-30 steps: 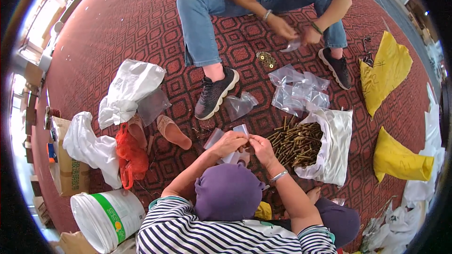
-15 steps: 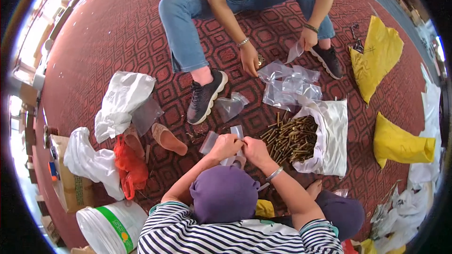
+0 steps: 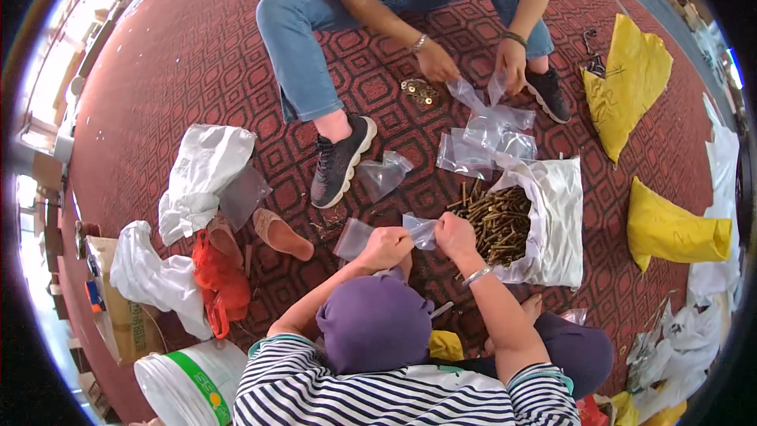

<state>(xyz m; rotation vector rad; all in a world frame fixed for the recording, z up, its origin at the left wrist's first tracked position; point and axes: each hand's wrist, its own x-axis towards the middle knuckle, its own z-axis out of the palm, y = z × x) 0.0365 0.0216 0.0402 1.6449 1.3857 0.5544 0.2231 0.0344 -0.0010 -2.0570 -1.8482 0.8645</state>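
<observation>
Red patterned carpet (image 3: 158, 63) fills the view. Person in striped shirt (image 3: 378, 394) and purple head cover (image 3: 374, 331) sits at bottom, arms stretched forward. Second person in jeans (image 3: 307, 39) sits opposite at top, dark sneaker (image 3: 339, 162) flat on the carpet. White sack (image 3: 552, 221) lies open just right of the hands, brass-coloured screws (image 3: 497, 221) spilling from its mouth toward the middle. Two yellow bags (image 3: 627, 83) on the right, one near top, one lower (image 3: 674, 233). White bucket (image 3: 193, 383) with green band bottom left, white cloth bundles (image 3: 201, 173) and red-orange bag (image 3: 217, 284) on the left, tan slipper (image 3: 280, 233) beside them.

Left hand (image 3: 384, 247) and right hand (image 3: 456, 235) meet in front of the head cover, close together, both pinching one small clear plastic bag (image 3: 420, 229). Fingers of both curled narrow onto the bag's edge; bag sits between the hands, just above the carpet, beside the screw pile. Another flat clear bag (image 3: 352, 238) lies just left of the left hand. Silver bracelet (image 3: 477, 274) on right wrist.

Other person's hands at top handle loose clear bags (image 3: 485, 122); small heap of brass washers (image 3: 420, 92) near them.
</observation>
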